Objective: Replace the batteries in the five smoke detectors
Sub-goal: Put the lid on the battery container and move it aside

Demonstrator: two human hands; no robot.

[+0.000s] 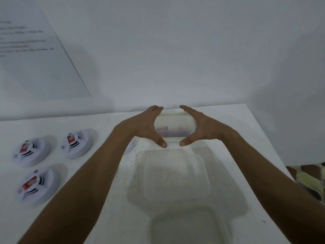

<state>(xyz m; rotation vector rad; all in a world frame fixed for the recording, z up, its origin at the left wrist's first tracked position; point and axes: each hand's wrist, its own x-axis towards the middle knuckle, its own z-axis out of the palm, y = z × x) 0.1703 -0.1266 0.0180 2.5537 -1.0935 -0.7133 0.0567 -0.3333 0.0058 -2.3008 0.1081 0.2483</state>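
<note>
— Nearest: clear tub (177,182), then small box (173,131) at table's (246,131) far edge?
— Yes — left hand (146,127) and right hand (200,129) clasp its ends. Detectors (76,143) lie well left. Advise a level, even lift.

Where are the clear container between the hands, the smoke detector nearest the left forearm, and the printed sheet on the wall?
clear container (173,128): head view, its front wall.
smoke detector (76,143): head view, its raised middle by the red label.
printed sheet (35,55): head view, its middle.
</note>
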